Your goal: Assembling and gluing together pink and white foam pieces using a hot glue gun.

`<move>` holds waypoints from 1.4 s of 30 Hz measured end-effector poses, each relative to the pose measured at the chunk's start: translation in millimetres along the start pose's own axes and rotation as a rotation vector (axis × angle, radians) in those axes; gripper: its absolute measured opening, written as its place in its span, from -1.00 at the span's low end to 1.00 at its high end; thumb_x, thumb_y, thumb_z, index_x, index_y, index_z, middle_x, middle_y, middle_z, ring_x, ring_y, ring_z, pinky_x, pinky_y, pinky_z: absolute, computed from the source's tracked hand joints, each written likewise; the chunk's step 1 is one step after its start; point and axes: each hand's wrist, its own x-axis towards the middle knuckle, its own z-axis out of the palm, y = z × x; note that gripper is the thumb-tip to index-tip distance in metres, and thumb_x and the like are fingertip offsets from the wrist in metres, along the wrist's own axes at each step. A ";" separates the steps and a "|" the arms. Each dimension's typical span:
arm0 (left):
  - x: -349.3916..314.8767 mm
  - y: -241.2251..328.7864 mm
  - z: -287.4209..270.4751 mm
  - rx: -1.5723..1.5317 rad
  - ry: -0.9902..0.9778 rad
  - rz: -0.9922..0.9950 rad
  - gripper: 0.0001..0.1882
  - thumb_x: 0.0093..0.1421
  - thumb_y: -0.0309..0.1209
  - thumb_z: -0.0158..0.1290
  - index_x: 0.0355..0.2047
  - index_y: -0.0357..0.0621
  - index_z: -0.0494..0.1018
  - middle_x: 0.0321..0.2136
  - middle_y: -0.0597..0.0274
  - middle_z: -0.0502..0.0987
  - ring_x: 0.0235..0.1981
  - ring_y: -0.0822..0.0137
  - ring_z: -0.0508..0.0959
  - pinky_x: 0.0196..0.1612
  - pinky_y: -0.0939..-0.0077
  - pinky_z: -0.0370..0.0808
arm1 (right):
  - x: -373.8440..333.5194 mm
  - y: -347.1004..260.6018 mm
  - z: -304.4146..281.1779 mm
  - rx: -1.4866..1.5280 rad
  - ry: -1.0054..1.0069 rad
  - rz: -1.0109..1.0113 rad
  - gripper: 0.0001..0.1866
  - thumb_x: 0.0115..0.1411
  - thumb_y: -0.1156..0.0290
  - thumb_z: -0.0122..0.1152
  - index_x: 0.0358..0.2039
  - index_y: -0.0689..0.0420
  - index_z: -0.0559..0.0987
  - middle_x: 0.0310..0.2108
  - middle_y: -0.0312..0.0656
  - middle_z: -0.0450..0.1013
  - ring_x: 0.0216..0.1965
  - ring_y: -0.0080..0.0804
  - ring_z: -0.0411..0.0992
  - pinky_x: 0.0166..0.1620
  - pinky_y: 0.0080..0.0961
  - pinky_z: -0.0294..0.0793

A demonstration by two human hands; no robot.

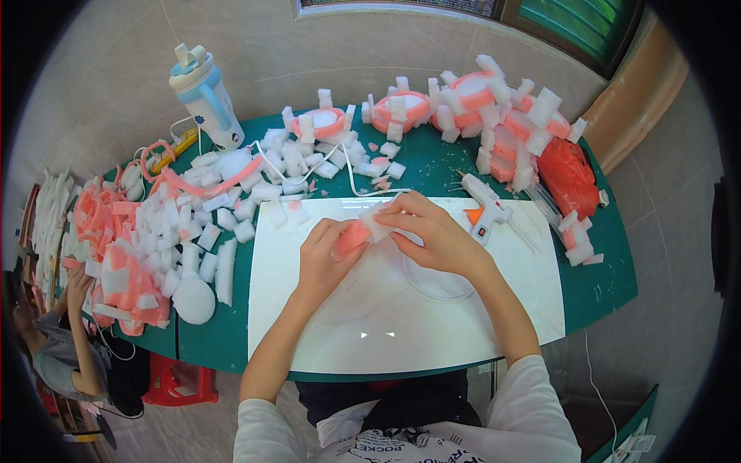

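Over a glossy white board (pixel 347 332), my two hands meet around a small foam piece. My left hand (pixel 318 253) pinches its pink foam part (pixel 352 238) between thumb and fingers. The fingers of my right hand (pixel 434 231) close on a white foam block (pixel 377 224) that touches the pink part; whether the two are joined I cannot tell. To the right of my right hand, a white glue gun (pixel 489 207) with an orange trigger lies on the board. A faint round outline (pixel 440 296) shows on the board under my right forearm.
Loose white foam blocks (pixel 245 230) and pink foam pieces (pixel 127 282) heap on the green table's left. Pink-and-white foam rings (pixel 401 110) line the back. A bottle (pixel 212 108) stands back left, a red bag (pixel 567 176) right. At far left a co-worker's hand (pixel 78 288) touches foam.
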 end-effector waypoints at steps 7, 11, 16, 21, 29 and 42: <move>-0.1 -0.4 0.3 0.001 0.002 0.010 -0.64 -0.19 -0.54 0.26 -0.32 -0.25 0.46 -0.44 0.15 0.45 -0.42 0.20 0.49 -0.38 0.47 0.43 | -0.7 1.0 -0.9 0.016 -0.006 0.002 -0.68 -0.08 0.63 0.12 -0.23 0.24 0.51 -0.31 -0.12 0.33 -0.21 -0.20 0.31 -0.16 -0.42 0.34; 0.0 0.1 0.6 0.002 0.005 0.017 -0.64 -0.19 -0.54 0.26 -0.32 -0.25 0.46 -0.44 0.15 0.45 -0.42 0.21 0.49 -0.39 0.47 0.43 | -0.8 1.3 -1.9 0.013 -0.009 -0.005 -0.68 -0.09 0.63 0.11 -0.23 0.24 0.51 -0.30 -0.12 0.33 -0.21 -0.20 0.31 -0.16 -0.42 0.34; -0.3 -0.1 0.9 0.010 0.002 0.011 -0.65 -0.19 -0.54 0.26 -0.32 -0.24 0.46 -0.45 0.16 0.45 -0.42 0.20 0.49 -0.39 0.47 0.43 | -1.4 1.9 -2.4 -0.008 -0.040 0.018 -0.65 -0.05 0.66 0.13 -0.18 0.17 0.52 -0.25 -0.18 0.35 -0.17 -0.28 0.32 -0.13 -0.47 0.35; -0.3 -0.5 0.8 0.010 0.007 0.018 -0.65 -0.19 -0.54 0.27 -0.32 -0.24 0.46 -0.45 0.17 0.45 -0.43 0.21 0.49 -0.40 0.47 0.43 | -1.4 1.9 -1.6 -0.015 -0.036 0.023 -0.65 -0.05 0.66 0.13 -0.18 0.17 0.52 -0.26 -0.18 0.36 -0.18 -0.28 0.32 -0.14 -0.47 0.35; -0.2 -0.3 0.5 0.022 0.006 0.017 -0.65 -0.18 -0.52 0.26 -0.32 -0.23 0.46 -0.45 0.17 0.45 -0.44 0.21 0.48 -0.40 0.47 0.44 | -1.5 2.7 -1.3 -0.009 -0.034 0.029 -0.65 -0.05 0.66 0.13 -0.18 0.17 0.52 -0.26 -0.18 0.36 -0.19 -0.28 0.32 -0.14 -0.48 0.35; -0.3 0.0 0.5 0.024 0.003 0.018 -0.65 -0.18 -0.52 0.26 -0.32 -0.22 0.46 -0.45 0.17 0.44 -0.43 0.20 0.48 -0.39 0.46 0.43 | -0.3 1.0 -2.2 0.002 -0.015 0.002 -0.69 -0.07 0.62 0.12 -0.23 0.23 0.52 -0.31 -0.12 0.34 -0.21 -0.21 0.30 -0.15 -0.42 0.33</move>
